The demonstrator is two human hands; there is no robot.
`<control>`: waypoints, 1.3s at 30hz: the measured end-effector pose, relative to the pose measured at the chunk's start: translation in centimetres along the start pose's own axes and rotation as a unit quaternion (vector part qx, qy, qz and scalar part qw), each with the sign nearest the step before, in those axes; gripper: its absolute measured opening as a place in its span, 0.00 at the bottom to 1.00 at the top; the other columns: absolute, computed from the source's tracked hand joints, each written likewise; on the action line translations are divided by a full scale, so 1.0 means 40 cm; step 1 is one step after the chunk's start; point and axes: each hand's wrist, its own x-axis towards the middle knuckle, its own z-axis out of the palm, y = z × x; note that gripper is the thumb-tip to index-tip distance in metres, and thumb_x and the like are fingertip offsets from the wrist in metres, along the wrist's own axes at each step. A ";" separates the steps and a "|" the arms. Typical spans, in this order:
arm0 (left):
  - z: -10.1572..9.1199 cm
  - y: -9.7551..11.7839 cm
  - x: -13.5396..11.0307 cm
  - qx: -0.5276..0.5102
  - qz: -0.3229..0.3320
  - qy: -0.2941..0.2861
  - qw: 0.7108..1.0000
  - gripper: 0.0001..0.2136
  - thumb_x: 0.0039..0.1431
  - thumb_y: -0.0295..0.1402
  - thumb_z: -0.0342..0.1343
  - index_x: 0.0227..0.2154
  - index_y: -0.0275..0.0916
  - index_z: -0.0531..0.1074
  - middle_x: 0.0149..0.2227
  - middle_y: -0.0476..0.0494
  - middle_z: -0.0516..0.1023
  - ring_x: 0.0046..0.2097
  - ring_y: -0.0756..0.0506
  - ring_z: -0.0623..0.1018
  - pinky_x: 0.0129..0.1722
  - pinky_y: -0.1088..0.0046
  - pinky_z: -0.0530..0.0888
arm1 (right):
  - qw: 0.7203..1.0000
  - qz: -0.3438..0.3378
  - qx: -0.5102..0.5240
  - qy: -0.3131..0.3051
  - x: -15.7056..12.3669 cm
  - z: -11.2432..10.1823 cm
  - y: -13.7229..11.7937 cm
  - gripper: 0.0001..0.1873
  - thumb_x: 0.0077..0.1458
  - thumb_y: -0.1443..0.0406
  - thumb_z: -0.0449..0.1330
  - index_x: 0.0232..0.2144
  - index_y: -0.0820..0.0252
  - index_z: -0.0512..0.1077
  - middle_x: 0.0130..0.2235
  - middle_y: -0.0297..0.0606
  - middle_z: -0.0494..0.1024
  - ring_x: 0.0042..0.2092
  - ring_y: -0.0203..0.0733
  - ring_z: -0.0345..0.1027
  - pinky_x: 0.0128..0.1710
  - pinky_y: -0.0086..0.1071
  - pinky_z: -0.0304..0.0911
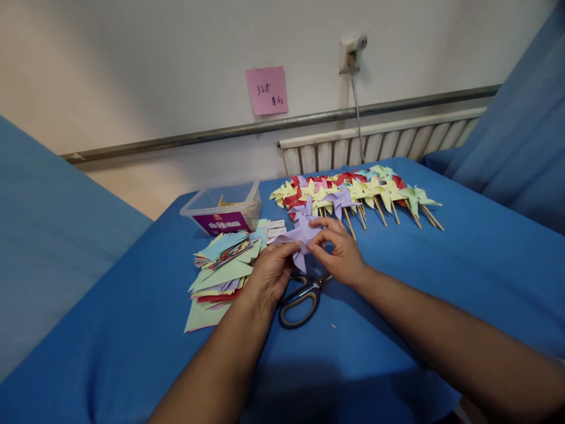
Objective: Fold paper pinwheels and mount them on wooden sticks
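Observation:
A purple paper pinwheel (304,231) is held up between both of my hands, its folded blades spread out. My left hand (272,272) pinches its lower left side between thumb and fingers. On the right side, the fingers and thumb of my right hand (338,250) are closed on the paper near its middle. No stick shows on this pinwheel. Below my hands lies a pair of scissors (300,303) with dark handles, its blades partly covered by my right hand. Stacks of coloured paper pieces (223,268) lie left of my left hand.
Finished pinwheels (353,194) on wooden sticks lie in a row at the back. A clear plastic tub (253,206) with thin sticks inside stands back left. Small white cards (276,228) lie beside the paper. A blue cloth (397,330) covers the table; blue curtains (521,118) hang at both sides.

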 end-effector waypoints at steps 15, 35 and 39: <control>0.007 0.001 -0.007 0.050 -0.009 0.021 0.998 0.10 0.36 0.26 0.68 0.25 0.31 0.76 0.24 0.46 0.77 0.25 0.51 0.74 0.28 0.75 0.71 | 0.999 0.040 -0.028 0.012 0.003 0.003 0.013 0.06 0.49 0.68 0.61 0.22 0.56 0.69 0.44 0.41 0.75 0.48 0.47 0.68 0.50 0.44 0.60; 0.002 -0.004 -0.004 0.091 -0.004 0.041 0.995 0.11 0.35 0.29 0.68 0.21 0.34 0.71 0.19 0.49 0.71 0.20 0.52 0.69 0.20 0.75 0.65 | 0.999 0.047 -0.026 0.009 0.003 0.007 0.009 0.07 0.49 0.68 0.61 0.21 0.56 0.68 0.42 0.39 0.77 0.45 0.44 0.69 0.48 0.42 0.62; 0.003 -0.004 -0.004 0.094 -0.010 0.038 0.995 0.10 0.35 0.29 0.67 0.22 0.33 0.72 0.20 0.49 0.72 0.20 0.51 0.69 0.20 0.75 0.66 | 0.999 0.045 -0.025 0.010 0.002 0.007 0.008 0.07 0.49 0.68 0.61 0.21 0.56 0.68 0.42 0.39 0.77 0.45 0.44 0.69 0.48 0.42 0.62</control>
